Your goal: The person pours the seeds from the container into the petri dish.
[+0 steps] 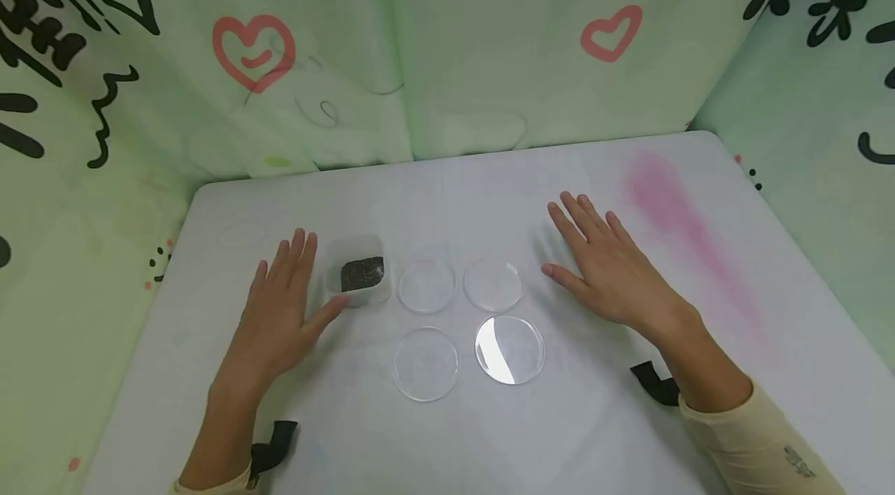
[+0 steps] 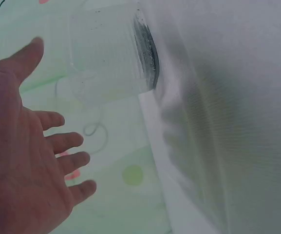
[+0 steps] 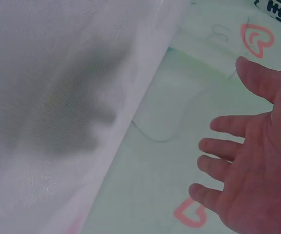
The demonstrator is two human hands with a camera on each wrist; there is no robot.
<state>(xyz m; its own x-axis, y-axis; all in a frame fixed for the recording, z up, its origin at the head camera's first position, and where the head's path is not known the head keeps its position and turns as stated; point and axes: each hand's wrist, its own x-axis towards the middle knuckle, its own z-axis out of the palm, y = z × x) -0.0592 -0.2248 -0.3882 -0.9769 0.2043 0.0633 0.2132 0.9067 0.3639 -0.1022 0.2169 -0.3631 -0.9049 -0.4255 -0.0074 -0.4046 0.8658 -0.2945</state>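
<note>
My left hand (image 1: 280, 320) hovers over the table with fingers extended, just left of a clear plastic tub (image 1: 339, 250). Dark grainy material (image 1: 362, 274) lies in that tub, and the left wrist view shows it as a layer along the bottom (image 2: 146, 51). Right of the tub, several clear round dishes form two rows: back left (image 1: 426, 287), back right (image 1: 492, 285), front left (image 1: 426, 364) and front right (image 1: 510, 350), the last with a bright reflection. Beyond them on the right, my right hand (image 1: 610, 270) is spread above the table and holds nothing.
The white tabletop (image 1: 461, 448) has a pink smear (image 1: 678, 215) at its right. Green curtains (image 1: 489, 36) with drawn hearts and black marks stand behind and at both sides. Black straps (image 1: 276, 446) hang near the wrists.
</note>
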